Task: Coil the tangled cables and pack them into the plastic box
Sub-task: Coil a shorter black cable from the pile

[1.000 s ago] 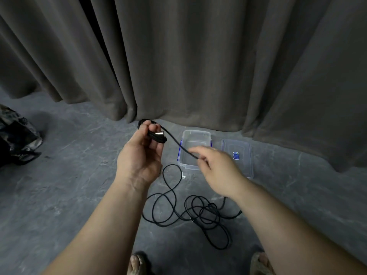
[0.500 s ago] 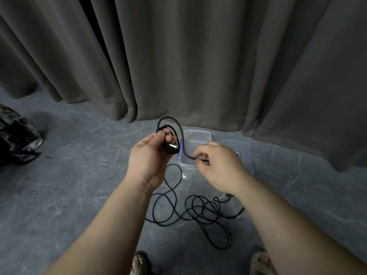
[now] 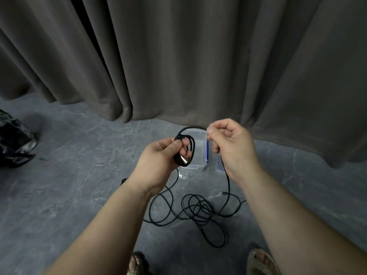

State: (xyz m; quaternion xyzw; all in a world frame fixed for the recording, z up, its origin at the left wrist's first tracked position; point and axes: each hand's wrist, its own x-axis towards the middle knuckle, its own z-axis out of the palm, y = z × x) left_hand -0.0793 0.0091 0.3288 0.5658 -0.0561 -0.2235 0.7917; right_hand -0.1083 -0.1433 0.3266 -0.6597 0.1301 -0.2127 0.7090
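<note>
A black cable [image 3: 195, 210] lies tangled on the grey floor between my forearms. My left hand [image 3: 158, 162] grips a small coil of it [image 3: 185, 148], with a silver plug end showing at the fingers. From the coil the cable arcs up to my right hand [image 3: 231, 146], which pinches it between thumb and fingers; the strand then drops past my right wrist to the tangle. Behind both hands stands the clear plastic box [image 3: 198, 165], open. Its lid [image 3: 219, 166] lies to the right, mostly hidden by my right hand.
A grey curtain [image 3: 178, 56] hangs to the floor just behind the box. A dark crumpled bag [image 3: 14, 141] sits at the far left. My sandalled feet [image 3: 260, 262] show at the bottom edge.
My right hand has risen and moved right, drawing cable up in an arc. My left hand has shifted right and now holds more loops in the coil.
</note>
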